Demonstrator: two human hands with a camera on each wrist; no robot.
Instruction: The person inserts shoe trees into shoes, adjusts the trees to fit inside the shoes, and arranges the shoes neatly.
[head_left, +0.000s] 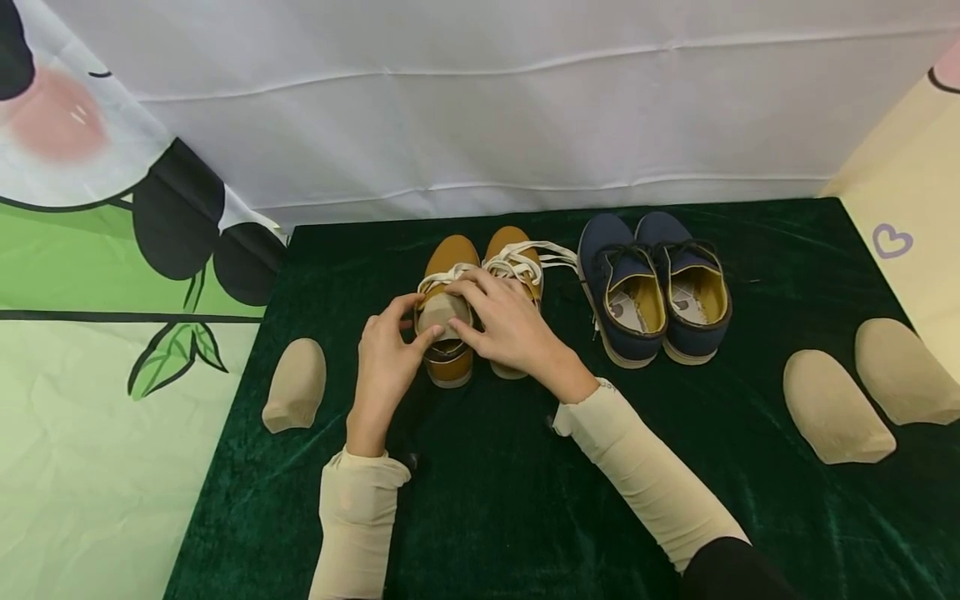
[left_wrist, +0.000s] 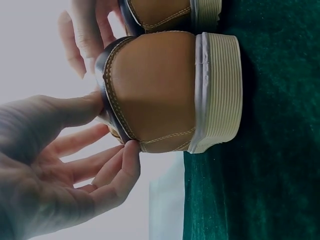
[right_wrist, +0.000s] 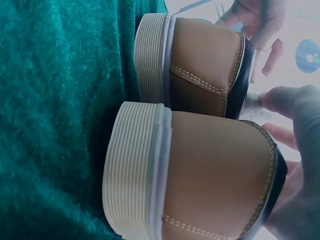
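Observation:
A pair of tan lace-up shoes stands in the middle of the green cloth: the left shoe (head_left: pixel 450 367) and the right shoe (head_left: pixel 504 242), white laces loose on top. In the left shoe's opening sits a beige shoe insert (head_left: pixel 441 310). My left hand (head_left: pixel 390 350) holds its left side between thumb and fingers, close to the shoe collar. My right hand (head_left: pixel 506 321) pinches it from the right and covers part of the right shoe. Both wrist views show the tan heels (left_wrist: pixel 155 90) with ridged pale soles; the insert is largely hidden there.
Navy lace-up shoes (head_left: pixel 626 333) stand to the right, touched by the white laces. One loose beige insert (head_left: pixel 296 383) lies at the left, and two more, the nearer insert (head_left: pixel 832 404) and the farther insert (head_left: pixel 903 371), at the right. A white cloth wall (head_left: pixel 487 125) rises behind.

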